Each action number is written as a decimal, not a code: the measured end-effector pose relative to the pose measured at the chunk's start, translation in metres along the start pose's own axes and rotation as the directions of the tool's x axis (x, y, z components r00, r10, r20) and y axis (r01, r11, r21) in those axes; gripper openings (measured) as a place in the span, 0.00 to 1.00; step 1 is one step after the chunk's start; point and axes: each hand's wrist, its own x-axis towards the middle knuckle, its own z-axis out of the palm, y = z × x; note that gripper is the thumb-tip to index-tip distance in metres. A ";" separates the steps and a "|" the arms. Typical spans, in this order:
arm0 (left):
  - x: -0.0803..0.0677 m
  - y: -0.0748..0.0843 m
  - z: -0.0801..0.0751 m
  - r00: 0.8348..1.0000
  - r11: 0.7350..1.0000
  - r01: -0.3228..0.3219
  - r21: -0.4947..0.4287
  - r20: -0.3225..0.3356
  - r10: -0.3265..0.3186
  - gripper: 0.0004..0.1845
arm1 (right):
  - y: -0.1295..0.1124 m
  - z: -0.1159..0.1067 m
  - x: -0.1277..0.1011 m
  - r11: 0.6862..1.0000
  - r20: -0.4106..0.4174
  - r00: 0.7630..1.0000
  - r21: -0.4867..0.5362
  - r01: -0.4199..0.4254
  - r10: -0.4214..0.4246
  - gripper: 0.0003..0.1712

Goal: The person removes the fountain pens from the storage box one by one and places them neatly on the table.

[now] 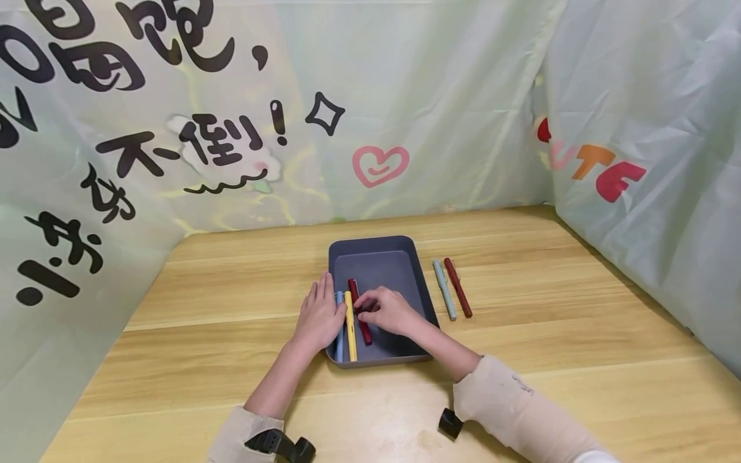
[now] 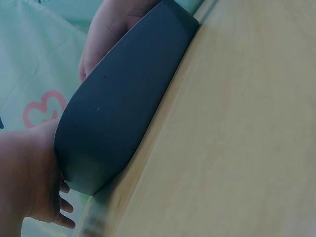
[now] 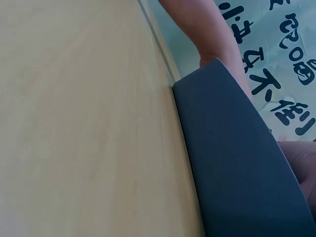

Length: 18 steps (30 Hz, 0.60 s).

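Dark red capped pen [image 1: 359,311], slender and plastic, lying lengthwise on the floor of the shallow dark grey rectangular plastic tray [image 1: 376,247], left of the tray's middle. The right hand [image 1: 389,310] bends over it, fingertips curled onto the barrel in a light pinch; whether the pen is lifted clear of the floor cannot be told. Just beside it, to its left, lie a yellow pen [image 1: 350,325] and a pale blue pen [image 1: 339,325], parallel and close together. The left hand [image 1: 319,316] rests flat on the tray's left rim, fingers straight and together, partly over the blue pen.

Outside the tray, on the light wooden tabletop [image 1: 231,289], a pale green pen [image 1: 444,290] and a second dark red pen [image 1: 458,287] lie side by side, near the right wall. The wrist views show only the tray's outer wall [image 2: 118,103] against the table.

Risks, as judged: a fingertip pinch on a smooth round barrel may slip, letting the pen roll against its yellow neighbour and disturb the row. A sideways push from either hand could slide the light tray on the smooth wood. The right forearm crosses the tray's near corner and could catch the rim.
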 end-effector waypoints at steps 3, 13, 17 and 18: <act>0.000 0.001 0.000 1.000 1.000 -0.002 -0.002 0.002 0.002 0.36 | 0.001 0.001 -0.001 1.000 0.016 1.000 -0.005 0.003 -0.003 0.09; 0.000 0.001 0.000 1.000 1.000 -0.004 -0.008 0.006 0.005 0.36 | 0.003 0.003 0.000 0.998 0.055 0.998 -0.052 0.038 -0.035 0.12; 0.000 0.000 0.000 1.000 1.000 -0.008 -0.010 0.006 0.008 0.36 | 0.003 0.004 0.000 0.996 0.045 0.999 -0.088 0.032 -0.028 0.13; 0.000 0.000 0.000 1.000 1.000 -0.010 -0.011 0.005 0.010 0.36 | 0.002 0.004 0.000 0.995 0.043 0.999 -0.097 0.030 -0.025 0.13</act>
